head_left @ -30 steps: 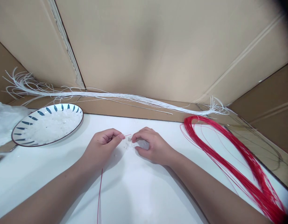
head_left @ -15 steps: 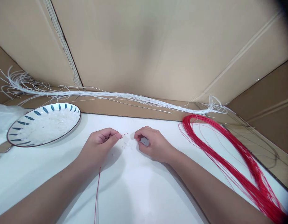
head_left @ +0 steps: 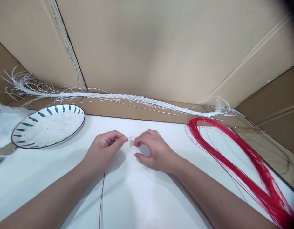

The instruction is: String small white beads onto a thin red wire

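Observation:
Between thumb and forefinger, my left hand (head_left: 108,144) pinches a thin red cord (head_left: 102,200). A short end of the cord points right past the fingertips, and the long part hangs down below the wrist toward the front edge of view. My right hand (head_left: 153,149) is just to the right, thumb and fingers curved and apart with nothing visible in them. Its fingertips are close to the cord's end without touching it. Small clear bits (head_left: 131,148) lie on the white table between the hands, too small to name.
An oval plate (head_left: 19,130) with blue-green strokes holds white, see-through bits at the left, beside a clear plastic bag (head_left: 6,124). A bundle of white cords (head_left: 118,96) stretches along the cardboard wall (head_left: 147,47). Looped red cords (head_left: 223,159) lie at the right.
My right hand's thumb and fingers have spread wider apart, and the hand has come nearer the cord's end. My left hand keeps its pinch. The whole view has shifted slightly.

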The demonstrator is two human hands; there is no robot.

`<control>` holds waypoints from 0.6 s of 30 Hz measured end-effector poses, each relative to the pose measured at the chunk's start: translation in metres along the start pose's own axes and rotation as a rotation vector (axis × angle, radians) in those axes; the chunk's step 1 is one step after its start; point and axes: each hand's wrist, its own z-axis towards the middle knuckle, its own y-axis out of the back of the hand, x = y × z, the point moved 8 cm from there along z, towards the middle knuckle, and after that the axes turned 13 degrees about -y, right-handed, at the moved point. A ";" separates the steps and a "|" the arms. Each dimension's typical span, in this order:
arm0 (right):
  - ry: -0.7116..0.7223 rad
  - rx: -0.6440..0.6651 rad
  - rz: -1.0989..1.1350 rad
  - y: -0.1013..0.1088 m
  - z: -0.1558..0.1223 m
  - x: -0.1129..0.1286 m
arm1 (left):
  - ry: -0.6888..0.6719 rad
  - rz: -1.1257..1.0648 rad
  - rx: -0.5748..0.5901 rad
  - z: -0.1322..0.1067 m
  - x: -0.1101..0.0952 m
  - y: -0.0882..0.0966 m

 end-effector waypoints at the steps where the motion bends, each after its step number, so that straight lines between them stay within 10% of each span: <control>1: 0.003 0.000 0.001 -0.001 0.000 0.000 | -0.005 0.000 -0.002 0.000 0.000 0.000; 18: 0.060 -0.042 0.005 -0.002 -0.001 0.000 | -0.034 0.031 0.011 0.002 0.001 0.002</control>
